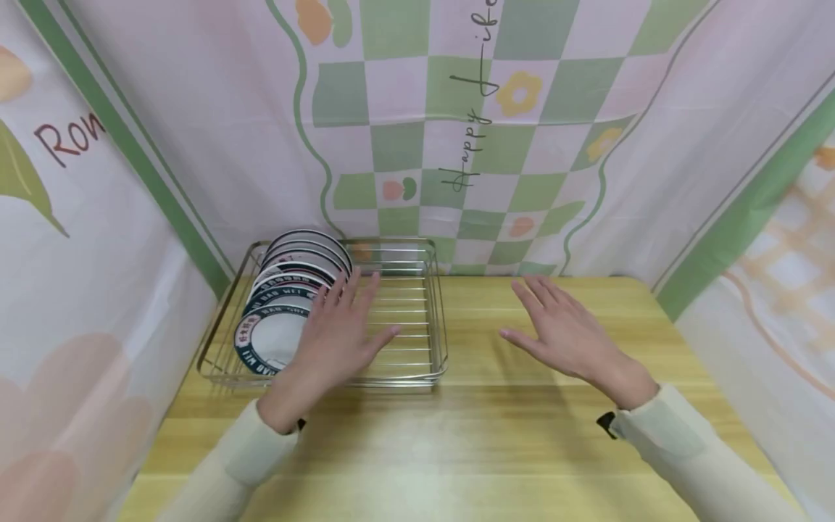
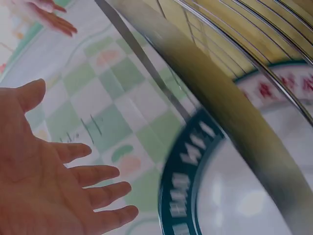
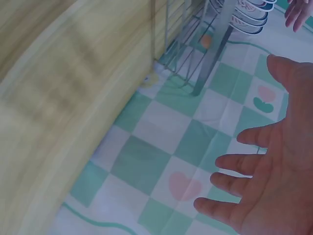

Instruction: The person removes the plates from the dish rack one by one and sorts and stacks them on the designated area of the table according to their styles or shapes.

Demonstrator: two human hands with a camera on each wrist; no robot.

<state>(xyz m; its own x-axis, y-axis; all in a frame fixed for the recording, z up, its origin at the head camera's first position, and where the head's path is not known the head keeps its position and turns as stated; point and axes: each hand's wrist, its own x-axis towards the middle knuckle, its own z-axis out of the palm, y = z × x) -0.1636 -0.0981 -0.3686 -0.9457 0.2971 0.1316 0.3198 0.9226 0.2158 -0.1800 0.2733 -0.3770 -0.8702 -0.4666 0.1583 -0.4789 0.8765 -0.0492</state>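
Several white plates (image 1: 277, 341) with dark teal, lettered rims stand tilted one behind another along the left side of a metal wire rack (image 1: 401, 377). My left hand (image 1: 339, 333) is over the rack just right of the plates, fingers straight and thumb spread, holding nothing; it hides part of their right edges. In the left wrist view the front plate (image 2: 234, 196) shows large beyond the rack's rim, apart from the fingers. Over the table to the right of the rack, my right hand (image 1: 567, 330) extends with straight fingers and nothing in them.
The rack stands on a light wooden table (image 1: 404, 449), near its back edge. A checkered green and white curtain (image 1: 457, 145) hangs right behind the table. More printed cloth hangs at the left (image 1: 85, 290) and right sides. Plain wires show in the rack's right half.
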